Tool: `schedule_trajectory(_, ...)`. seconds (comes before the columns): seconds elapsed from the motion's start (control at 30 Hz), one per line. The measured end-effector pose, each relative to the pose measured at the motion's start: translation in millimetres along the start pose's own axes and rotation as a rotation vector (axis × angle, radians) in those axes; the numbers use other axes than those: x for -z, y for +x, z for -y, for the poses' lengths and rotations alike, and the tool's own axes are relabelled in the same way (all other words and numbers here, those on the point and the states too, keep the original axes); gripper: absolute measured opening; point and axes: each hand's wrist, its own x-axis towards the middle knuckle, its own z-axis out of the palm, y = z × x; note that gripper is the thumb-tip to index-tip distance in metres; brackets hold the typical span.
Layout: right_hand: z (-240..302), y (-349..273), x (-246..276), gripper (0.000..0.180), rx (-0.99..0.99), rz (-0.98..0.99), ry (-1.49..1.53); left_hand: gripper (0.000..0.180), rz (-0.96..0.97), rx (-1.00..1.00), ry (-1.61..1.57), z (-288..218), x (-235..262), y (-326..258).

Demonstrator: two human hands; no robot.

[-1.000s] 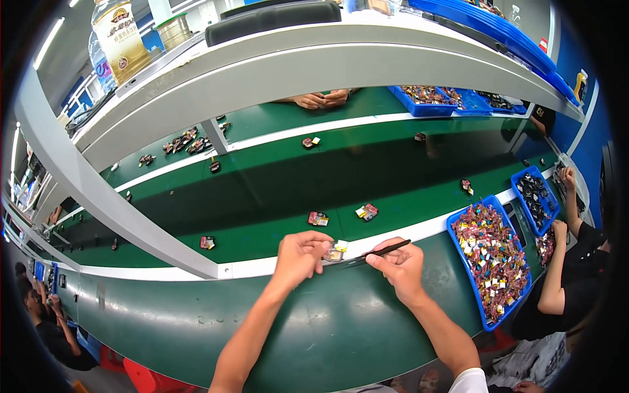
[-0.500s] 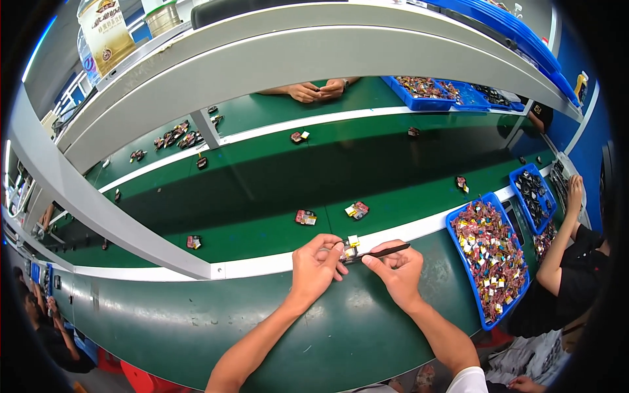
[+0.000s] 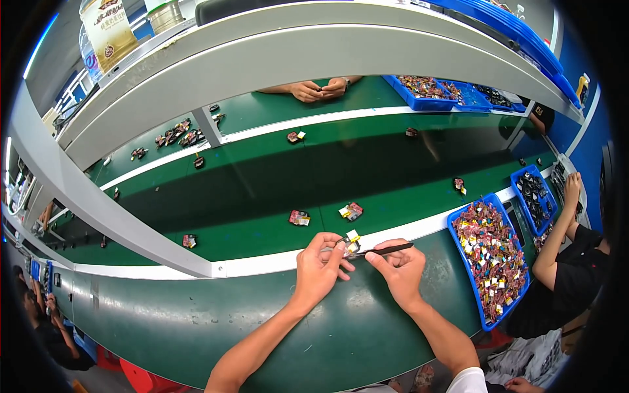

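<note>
Over the near edge of the conveyor, my left hand [image 3: 319, 267] pinches a small electronic assembly [image 3: 353, 246] with a white square and a yellow strip. My right hand [image 3: 401, 270] grips a slim black pen-like tool [image 3: 393, 249], its tip against or very close to the assembly. Which kind of tool it is, I cannot tell. Both forearms reach in over the green bench [image 3: 249, 327]. Just beyond my hands, two similar assemblies, one red and black [image 3: 300, 217] and one with a white square [image 3: 351, 211], lie on the green belt.
A blue tray [image 3: 486, 262] heaped with small wired parts stands right of my hands. Behind it a smaller blue tray [image 3: 534, 198] holds black pieces, near a co-worker's arm [image 3: 558, 245]. A white rail [image 3: 262, 263] borders the belt. Across it are another person's hands [image 3: 320, 90].
The assemblies on the belt have shifted slightly to the left. The piece in my left hand has tilted and risen a little, and the black tool has moved slightly right.
</note>
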Motion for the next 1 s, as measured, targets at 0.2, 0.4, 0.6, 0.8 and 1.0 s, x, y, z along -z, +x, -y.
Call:
schedule_trajectory(0.2,-1,1,0,0.016,-0.013,-0.009,0.011,0.019,-0.010,-0.006,0.011,2,-1,0)
schedule_trajectory(0.4,0,1,1,0.017,-0.049,0.018,0.041,0.019,0.007,-0.014,0.029,4,-3,-1)
schedule_trajectory(0.6,7,4,2,0.017,-0.229,0.022,0.137,0.020,0.019,-0.044,0.035,4,-5,-3)
schedule_trajectory(0.8,7,6,4,0.018,-0.287,0.050,0.149,0.021,0.024,-0.040,0.048,4,-5,-4)
schedule_trajectory(1.0,2,7,5,0.020,-0.217,0.094,0.181,0.021,0.049,0.004,0.028,3,0,-1)
